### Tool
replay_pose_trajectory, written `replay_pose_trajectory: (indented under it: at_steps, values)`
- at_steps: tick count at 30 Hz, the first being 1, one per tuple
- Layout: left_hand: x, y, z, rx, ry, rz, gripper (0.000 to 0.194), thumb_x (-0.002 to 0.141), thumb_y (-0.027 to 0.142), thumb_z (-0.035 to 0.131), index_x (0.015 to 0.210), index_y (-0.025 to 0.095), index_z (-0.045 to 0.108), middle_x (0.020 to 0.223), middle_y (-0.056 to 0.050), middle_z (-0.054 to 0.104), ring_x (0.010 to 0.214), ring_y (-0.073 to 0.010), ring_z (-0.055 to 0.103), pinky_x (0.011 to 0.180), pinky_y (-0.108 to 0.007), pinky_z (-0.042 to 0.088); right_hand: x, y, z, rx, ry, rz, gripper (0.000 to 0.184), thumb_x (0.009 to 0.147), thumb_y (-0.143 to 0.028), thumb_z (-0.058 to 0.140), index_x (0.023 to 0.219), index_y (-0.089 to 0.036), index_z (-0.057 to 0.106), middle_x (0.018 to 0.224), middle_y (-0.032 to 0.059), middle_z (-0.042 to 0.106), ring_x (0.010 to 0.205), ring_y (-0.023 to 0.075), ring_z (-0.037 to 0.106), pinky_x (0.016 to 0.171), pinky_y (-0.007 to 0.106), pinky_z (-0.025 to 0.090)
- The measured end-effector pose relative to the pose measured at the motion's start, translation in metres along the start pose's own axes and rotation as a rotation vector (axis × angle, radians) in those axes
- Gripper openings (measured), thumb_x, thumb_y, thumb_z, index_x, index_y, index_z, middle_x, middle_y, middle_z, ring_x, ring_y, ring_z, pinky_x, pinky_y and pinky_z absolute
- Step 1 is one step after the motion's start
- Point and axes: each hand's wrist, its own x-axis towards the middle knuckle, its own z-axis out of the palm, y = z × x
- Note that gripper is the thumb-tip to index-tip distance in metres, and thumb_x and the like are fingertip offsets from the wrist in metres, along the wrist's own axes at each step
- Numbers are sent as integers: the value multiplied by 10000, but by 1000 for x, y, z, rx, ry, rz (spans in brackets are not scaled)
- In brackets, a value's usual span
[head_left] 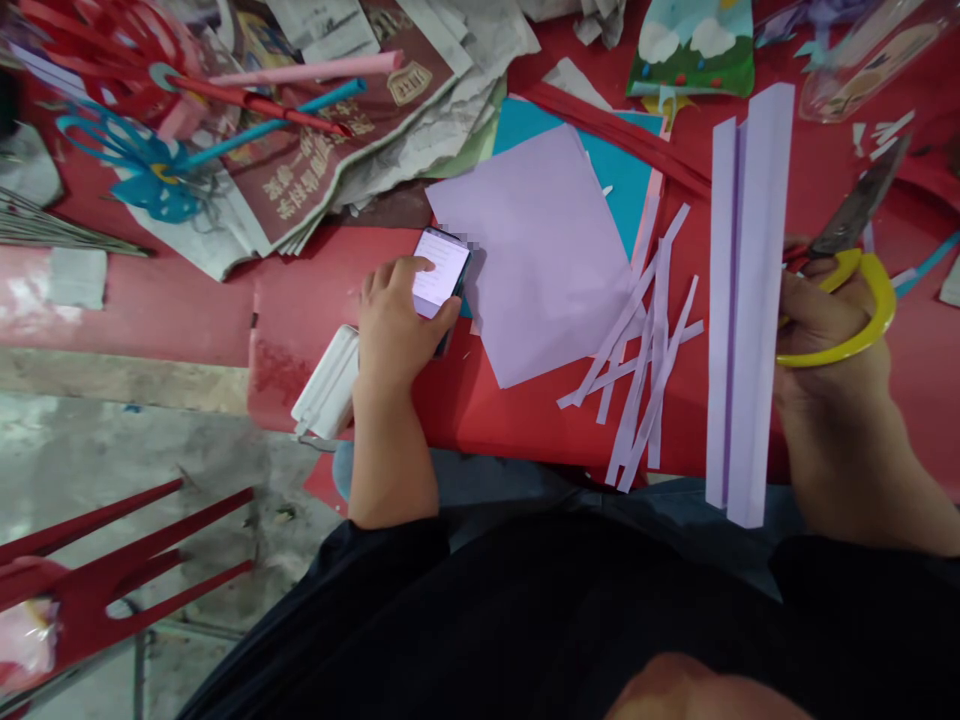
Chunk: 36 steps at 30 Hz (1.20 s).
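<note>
Head view, looking forward and down. A red bench (480, 425) carries paper work, with the left hand (397, 320) and right hand (829, 310) set well apart on either side of it.

Left side: the hand rests on a lit phone (441, 275), its index finger laid on the screen and its thumb along the phone's near right edge; the fingers are spread and loosely bent, not clamped. A white box-shaped device (328, 382) lies just beside the wrist.

Right side: the fingers are closed about yellow-handled scissors (879, 292), whose blades point away from the body and to the right. The same hand appears to pinch a folded lilac strip (761, 300), although the fingertips behind the paper are hidden and their exact grip cannot be told.

Principal relation: the folded strip stands immediately to the left of the right fingers, its long axis running from near to far, the far end leaning slightly right. The right hand is by far the nearer; between the strip and the left hand lie loose cut strips (661, 310), crossed over one another, and a flat lilac sheet (536, 255), set askew and partly covering a blue sheet (637, 165). The scissor blades diverge from the strip.

Far left: a red paper flower (112, 65) and a blue paper flower (161, 180) beside printed papers (322, 150).
</note>
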Motion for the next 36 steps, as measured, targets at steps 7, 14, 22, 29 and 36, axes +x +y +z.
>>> replay_pose_trajectory:
  at_steps: [7,14,22,29,36]
  values:
    - [-1,2,-3,-25,-22,22,559,889,401,712,1425,268,625,1526,-127,649,1468,-395,566,1275,-637,439,-2,-3,0,-12,24,50,500,375,-316,1075,633,-251,652,672,-47,516,621,192,606,626,476,668]
    - [-1,-1,1,4,19,7,492,846,347,773,1307,273,616,1394,-136,700,1364,-439,611,1194,-649,495,0,-4,1,-8,5,40,597,375,-328,1091,604,-238,547,746,-53,522,540,98,470,543,410,633]
    - [0,1,0,12,7,8,430,861,342,771,1271,301,647,1401,-110,697,1382,-422,605,1224,-633,489,-1,-3,0,-43,0,32,495,424,-369,1074,656,-262,649,618,-54,505,639,220,665,609,445,674]
    - [-1,0,0,-9,8,16,461,881,347,756,1330,293,668,1447,-111,690,1402,-415,599,1250,-626,474,-1,-1,-1,3,1,46,486,410,-303,1076,634,-260,647,653,-43,531,697,259,710,667,507,704]
    - [-1,0,-2,-16,-21,32,556,912,390,738,1454,336,630,1542,-93,657,1460,-414,563,1282,-637,448,0,-2,1,10,7,15,512,380,-324,1100,555,-235,627,613,-78,478,466,80,405,638,485,707]
